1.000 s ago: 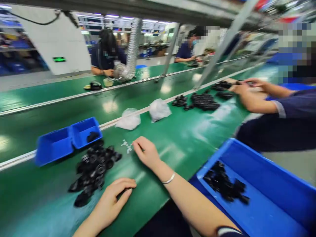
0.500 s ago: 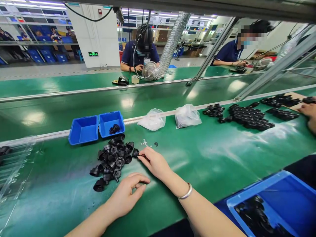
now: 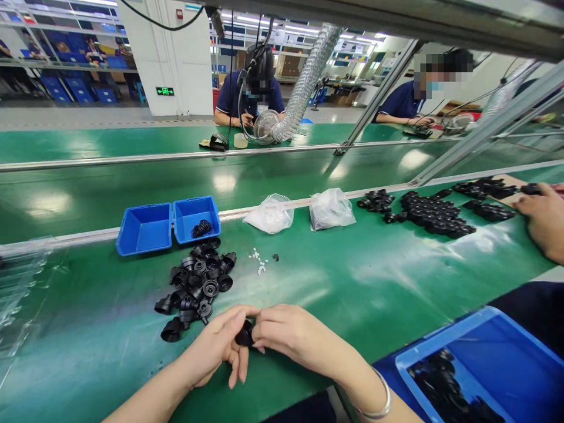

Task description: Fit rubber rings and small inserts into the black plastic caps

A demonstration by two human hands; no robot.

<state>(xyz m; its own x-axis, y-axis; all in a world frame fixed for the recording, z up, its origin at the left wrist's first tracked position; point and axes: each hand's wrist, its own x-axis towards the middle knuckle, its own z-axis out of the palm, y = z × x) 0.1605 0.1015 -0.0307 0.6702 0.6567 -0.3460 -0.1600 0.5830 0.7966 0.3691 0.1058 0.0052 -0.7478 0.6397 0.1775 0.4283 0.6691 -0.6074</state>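
A black plastic part is held between my two hands, low over the green table. My left hand grips it from the left, its lower fingers hanging below. My right hand, below a silver bangle, has its fingertips pressed on the part's right side. Just beyond my left hand lies a pile of black round parts. Small white pieces and tiny black pieces are scattered beyond my right hand.
Two blue bins stand at the back left; the right one holds black rings. Two plastic bags lie behind. Black parts and another person's hand are at right. A blue crate sits lower right.
My right hand has moved back toward me from the pile's edge with a black part. My left hand has closed on that part too. The view has shifted slightly.
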